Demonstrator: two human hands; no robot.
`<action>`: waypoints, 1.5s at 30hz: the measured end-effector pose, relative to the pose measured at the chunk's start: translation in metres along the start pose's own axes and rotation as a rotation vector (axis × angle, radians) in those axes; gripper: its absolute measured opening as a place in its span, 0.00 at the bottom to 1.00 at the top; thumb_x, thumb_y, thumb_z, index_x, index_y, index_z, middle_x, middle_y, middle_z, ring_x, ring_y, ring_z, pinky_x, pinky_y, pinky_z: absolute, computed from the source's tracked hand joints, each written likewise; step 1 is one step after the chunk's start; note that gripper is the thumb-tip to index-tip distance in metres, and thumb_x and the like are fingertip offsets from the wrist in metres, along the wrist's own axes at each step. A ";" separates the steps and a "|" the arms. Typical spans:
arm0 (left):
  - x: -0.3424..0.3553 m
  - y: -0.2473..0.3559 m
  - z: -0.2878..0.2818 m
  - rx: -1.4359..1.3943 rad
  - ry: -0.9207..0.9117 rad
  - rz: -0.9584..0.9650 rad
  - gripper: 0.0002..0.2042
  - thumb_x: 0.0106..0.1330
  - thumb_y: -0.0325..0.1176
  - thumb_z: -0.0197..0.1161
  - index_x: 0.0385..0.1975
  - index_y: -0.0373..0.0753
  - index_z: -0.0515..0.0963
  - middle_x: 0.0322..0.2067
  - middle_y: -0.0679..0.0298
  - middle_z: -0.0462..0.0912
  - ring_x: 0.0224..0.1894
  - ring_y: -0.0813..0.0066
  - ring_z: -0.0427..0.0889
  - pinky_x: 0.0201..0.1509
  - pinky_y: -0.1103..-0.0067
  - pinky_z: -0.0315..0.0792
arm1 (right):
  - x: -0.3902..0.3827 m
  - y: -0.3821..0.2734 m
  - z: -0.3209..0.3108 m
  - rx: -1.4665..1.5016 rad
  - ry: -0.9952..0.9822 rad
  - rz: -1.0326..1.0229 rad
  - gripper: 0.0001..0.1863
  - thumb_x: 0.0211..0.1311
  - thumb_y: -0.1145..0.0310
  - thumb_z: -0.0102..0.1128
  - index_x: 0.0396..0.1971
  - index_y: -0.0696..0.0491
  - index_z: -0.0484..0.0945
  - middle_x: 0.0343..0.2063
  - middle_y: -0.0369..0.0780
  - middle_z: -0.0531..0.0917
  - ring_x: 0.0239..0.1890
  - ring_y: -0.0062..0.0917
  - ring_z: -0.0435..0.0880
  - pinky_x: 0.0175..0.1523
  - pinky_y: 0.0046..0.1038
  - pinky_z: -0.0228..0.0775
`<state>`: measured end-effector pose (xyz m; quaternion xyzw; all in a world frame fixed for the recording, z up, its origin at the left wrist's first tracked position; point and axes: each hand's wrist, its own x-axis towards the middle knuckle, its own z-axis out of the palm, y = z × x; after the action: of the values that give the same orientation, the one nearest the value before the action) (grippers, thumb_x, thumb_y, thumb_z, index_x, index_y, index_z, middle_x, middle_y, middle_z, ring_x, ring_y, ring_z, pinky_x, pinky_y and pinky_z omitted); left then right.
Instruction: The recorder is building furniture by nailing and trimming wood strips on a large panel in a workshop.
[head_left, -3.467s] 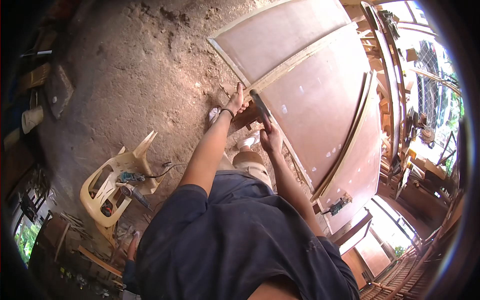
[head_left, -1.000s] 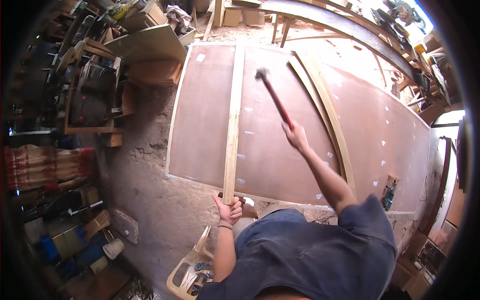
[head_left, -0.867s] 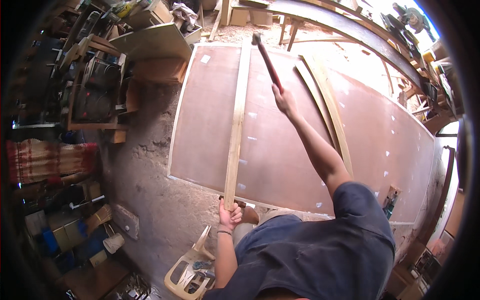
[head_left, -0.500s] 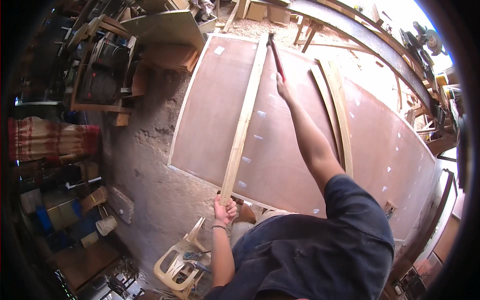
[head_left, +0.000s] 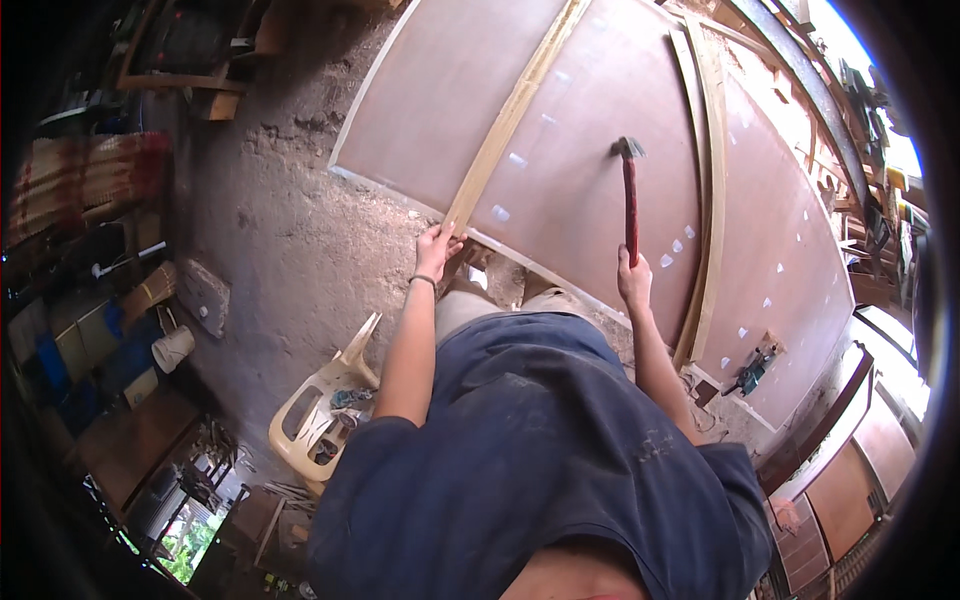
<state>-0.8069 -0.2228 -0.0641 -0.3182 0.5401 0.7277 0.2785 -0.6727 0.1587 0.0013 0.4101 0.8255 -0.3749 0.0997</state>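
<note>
A long pale wooden strip (head_left: 512, 110) lies across a large pinkish-brown panel (head_left: 585, 205). My left hand (head_left: 437, 250) grips the strip's near end at the panel's edge, thumb and fingers closed around it. In my right hand (head_left: 634, 282) is a hammer (head_left: 630, 200), held low on its red handle with the head pointing away from me. The hammer is over the panel, to the right of the strip and apart from it. Two more wooden strips (head_left: 710, 180) lie close together on the panel, further right.
A cream plastic chair (head_left: 295, 420) holding small items stands at the lower left. On the panel's right part rests a green power tool (head_left: 755, 370). A white bucket (head_left: 173, 345) and stacked goods are at far left. A long beam (head_left: 815, 90) runs along the upper right.
My right hand has drawn the hammer back from the strip's far end toward my body. My view has shifted nearer, and my left hand stays at the strip's near end.
</note>
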 end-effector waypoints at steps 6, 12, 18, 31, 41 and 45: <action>0.008 -0.005 -0.015 0.092 -0.128 -0.032 0.11 0.71 0.34 0.60 0.46 0.32 0.75 0.37 0.61 0.83 0.35 0.75 0.86 0.33 0.83 0.82 | -0.082 0.025 0.052 0.074 0.131 0.088 0.31 0.67 0.42 0.52 0.21 0.59 0.74 0.15 0.41 0.74 0.22 0.30 0.77 0.32 0.36 0.67; 0.011 -0.016 -0.027 0.166 -0.238 0.016 0.12 0.72 0.32 0.58 0.50 0.34 0.73 0.39 0.61 0.83 0.35 0.72 0.86 0.35 0.80 0.83 | -0.112 0.022 0.074 0.135 0.151 0.084 0.30 0.68 0.45 0.52 0.23 0.60 0.75 0.16 0.44 0.76 0.23 0.33 0.78 0.33 0.37 0.68; 0.021 -0.010 -0.031 0.226 -0.292 0.032 0.09 0.71 0.33 0.59 0.46 0.36 0.76 0.37 0.63 0.83 0.36 0.71 0.86 0.36 0.82 0.84 | -0.123 0.019 0.087 0.110 0.166 0.132 0.30 0.67 0.42 0.51 0.27 0.60 0.78 0.19 0.49 0.79 0.29 0.40 0.82 0.38 0.40 0.70; 0.023 -0.001 -0.025 0.298 -0.290 0.029 0.11 0.71 0.31 0.60 0.44 0.29 0.75 0.37 0.59 0.83 0.35 0.67 0.87 0.34 0.83 0.84 | -0.144 0.032 0.112 0.128 0.199 0.174 0.30 0.65 0.41 0.53 0.30 0.58 0.81 0.24 0.50 0.82 0.34 0.44 0.84 0.42 0.42 0.71; 0.021 0.000 -0.025 0.249 -0.275 0.011 0.11 0.69 0.30 0.62 0.46 0.29 0.75 0.40 0.57 0.83 0.38 0.66 0.87 0.35 0.83 0.84 | -0.140 0.036 0.123 0.160 0.186 0.215 0.25 0.62 0.47 0.57 0.32 0.59 0.82 0.26 0.52 0.83 0.36 0.45 0.84 0.43 0.42 0.72; 0.020 -0.002 -0.021 0.225 -0.257 0.016 0.11 0.69 0.29 0.61 0.46 0.28 0.76 0.39 0.57 0.84 0.36 0.67 0.87 0.34 0.83 0.84 | -0.135 0.046 0.126 0.151 0.170 0.229 0.23 0.59 0.49 0.58 0.33 0.58 0.82 0.29 0.53 0.83 0.38 0.47 0.84 0.45 0.43 0.72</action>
<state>-0.8147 -0.2415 -0.0846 -0.1851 0.5808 0.6994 0.3731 -0.5693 0.0061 -0.0479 0.5380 0.7483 -0.3859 0.0402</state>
